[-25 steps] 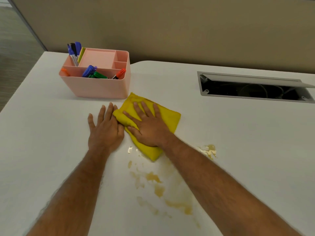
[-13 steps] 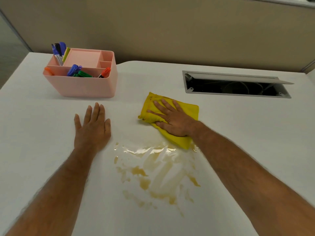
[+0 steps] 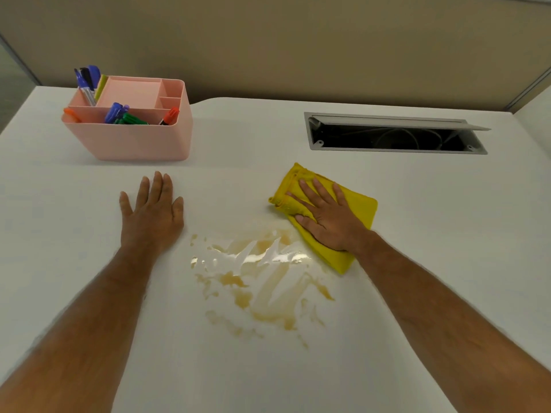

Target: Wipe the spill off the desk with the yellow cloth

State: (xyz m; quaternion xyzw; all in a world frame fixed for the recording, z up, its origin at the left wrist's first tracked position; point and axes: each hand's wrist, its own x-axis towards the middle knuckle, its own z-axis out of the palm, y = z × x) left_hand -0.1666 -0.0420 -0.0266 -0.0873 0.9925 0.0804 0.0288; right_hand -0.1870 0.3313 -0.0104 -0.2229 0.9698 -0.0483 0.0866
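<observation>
A folded yellow cloth (image 3: 359, 208) lies on the white desk (image 3: 447, 234), just right of the spill. My right hand (image 3: 326, 217) presses flat on the cloth, fingers spread and pointing up-left. The spill (image 3: 262, 275) is a smeared, brownish wet patch with a glossy streak across its top, in the middle of the desk between my arms. My left hand (image 3: 150, 211) rests palm-down on the bare desk to the left of the spill, holding nothing.
A pink desk organiser (image 3: 131, 138) with several markers stands at the back left. An open cable hatch (image 3: 393, 135) with a raised grey lid is set into the desk at the back right. A beige partition wall runs behind the desk.
My right hand has slid the cloth rightward, from beside my left hand to the spill's right side, leaving smeared streaks. My left hand has stayed flat on the desk.
</observation>
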